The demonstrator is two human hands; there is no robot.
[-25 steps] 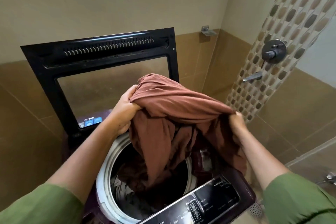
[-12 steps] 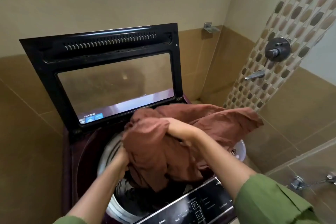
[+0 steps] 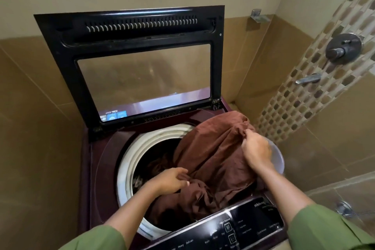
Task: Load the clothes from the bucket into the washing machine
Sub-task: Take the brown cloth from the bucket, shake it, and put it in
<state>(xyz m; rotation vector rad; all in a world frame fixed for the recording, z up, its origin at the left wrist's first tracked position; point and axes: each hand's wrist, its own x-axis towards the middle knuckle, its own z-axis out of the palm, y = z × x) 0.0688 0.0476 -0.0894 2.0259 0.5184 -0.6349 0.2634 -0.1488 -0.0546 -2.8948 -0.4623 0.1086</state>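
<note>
A maroon top-load washing machine [image 3: 101, 168] stands below me with its black glass lid [image 3: 129, 63] raised. A large brown garment [image 3: 213, 154] drapes over the right side of the white drum rim [image 3: 132, 154] and hangs into the drum. My left hand [image 3: 170, 180] presses the lower folds of the cloth down at the drum's front, fingers loosely bent. My right hand [image 3: 255, 150] pinches a fold near the garment's upper right. Darker clothes lie deep in the drum. The bucket's pale rim [image 3: 278, 158] shows behind my right hand.
The machine's black control panel [image 3: 233, 227] runs along the near edge. Tan tiled walls close in on the left and behind. A shower mixer [image 3: 343, 48] and a spout [image 3: 308, 79] stick out of the mosaic wall on the right.
The garment has dropped from chest height down onto the drum opening. My left hand came out from under the cloth onto its front folds, and my right hand moved right to the upper fold.
</note>
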